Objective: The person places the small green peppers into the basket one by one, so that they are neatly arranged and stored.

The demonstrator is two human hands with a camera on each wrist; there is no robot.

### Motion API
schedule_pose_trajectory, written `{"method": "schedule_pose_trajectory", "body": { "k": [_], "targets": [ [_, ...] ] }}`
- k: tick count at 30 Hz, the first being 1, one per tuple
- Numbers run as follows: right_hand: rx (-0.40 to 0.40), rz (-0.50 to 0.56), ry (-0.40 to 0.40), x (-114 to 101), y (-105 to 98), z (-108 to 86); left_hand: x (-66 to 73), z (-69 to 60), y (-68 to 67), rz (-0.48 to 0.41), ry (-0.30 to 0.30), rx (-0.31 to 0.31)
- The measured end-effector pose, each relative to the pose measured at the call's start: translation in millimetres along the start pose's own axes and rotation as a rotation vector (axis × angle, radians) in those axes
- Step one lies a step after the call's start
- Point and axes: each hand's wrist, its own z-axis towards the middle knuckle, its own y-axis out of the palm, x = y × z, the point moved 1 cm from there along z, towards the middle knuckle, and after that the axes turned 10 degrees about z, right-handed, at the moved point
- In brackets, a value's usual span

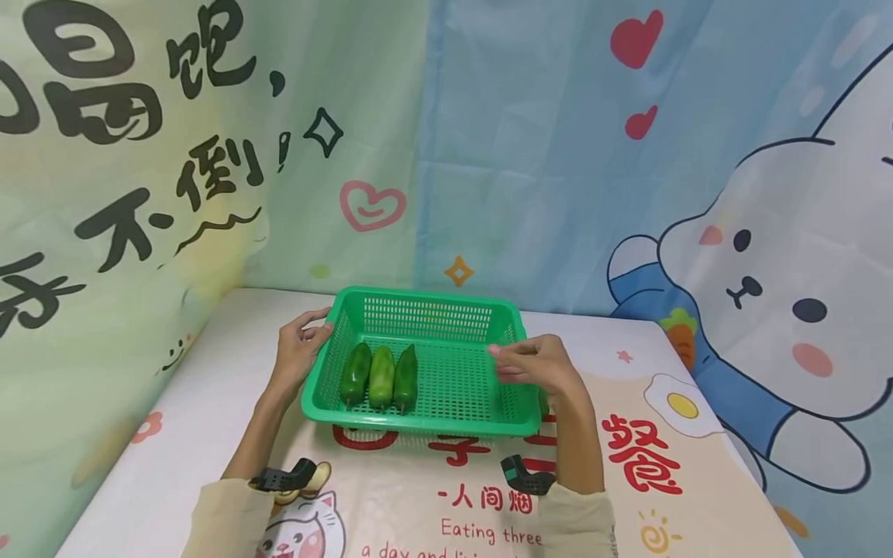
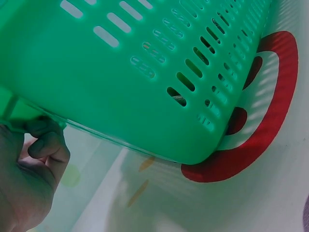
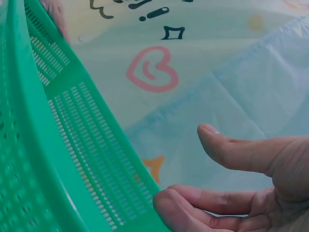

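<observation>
I have the left hand (image 1: 298,350) pinching the left rim of the green basket (image 1: 418,425); the right hand (image 1: 543,364), thumb apart from fingers, grips nothing at the right end. Three green peppers (image 1: 381,377) lie inside — left half, side by side, long axes running near to far, closer to the left hand. I read "Eating three" on the tablecloth (image 1: 398,504) — no brand visible.
</observation>
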Motion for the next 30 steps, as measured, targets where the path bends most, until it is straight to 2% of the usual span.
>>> {"method": "schedule_pose_trajectory", "body": {
  "k": [12,30],
  "targets": [
    [0.11,0.006,0.034,11,-38,-14.1,-1.1,-0.2,0.2,0.008,-0.006,-0.007],
    [0.252,-0.015,0.195,45,-102,-14.9,0.8,0.3,0.3,-0.003,-0.008,-0.008]
  ]
}}
